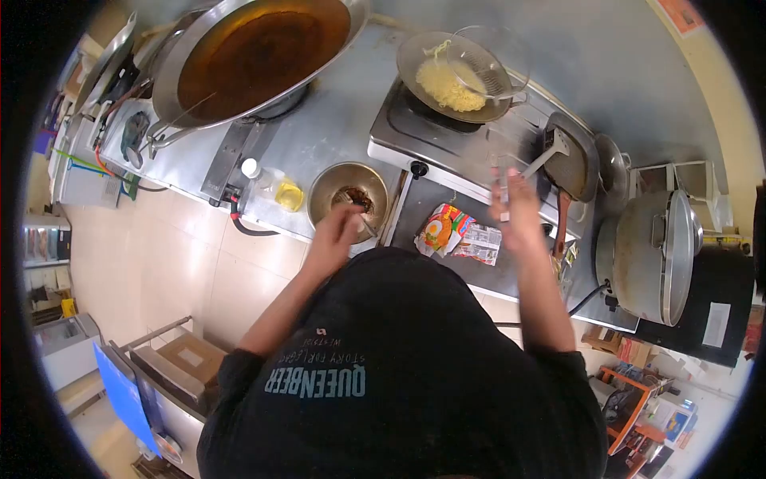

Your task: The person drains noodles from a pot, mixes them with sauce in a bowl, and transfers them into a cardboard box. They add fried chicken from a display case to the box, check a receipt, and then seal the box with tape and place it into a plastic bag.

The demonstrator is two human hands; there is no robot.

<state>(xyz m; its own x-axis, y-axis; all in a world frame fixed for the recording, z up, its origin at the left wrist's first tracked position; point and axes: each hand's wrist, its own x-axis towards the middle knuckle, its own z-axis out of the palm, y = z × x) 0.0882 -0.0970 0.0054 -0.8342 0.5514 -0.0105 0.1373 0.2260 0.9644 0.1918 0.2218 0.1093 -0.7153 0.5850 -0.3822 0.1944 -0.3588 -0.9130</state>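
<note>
My left hand, fingers curled together, is over the near rim of a metal bowl. Dark brown sauce and part of a metal utensil show inside; what the fingers pinch is hidden. On the right, my right hand is closed around the handle of a slotted turner, whose head overlaps a square frying pan. Pale noodles lie in a wok on the stove, with a wire strainer over them. A torn noodle packet lies between my hands.
A large wok of brown oil stands at the back left. Beside the bowl is a bottle of yellow oil. The gas stove has a front knob. A big lidded pot stands at right, and a brown pan handle points towards me.
</note>
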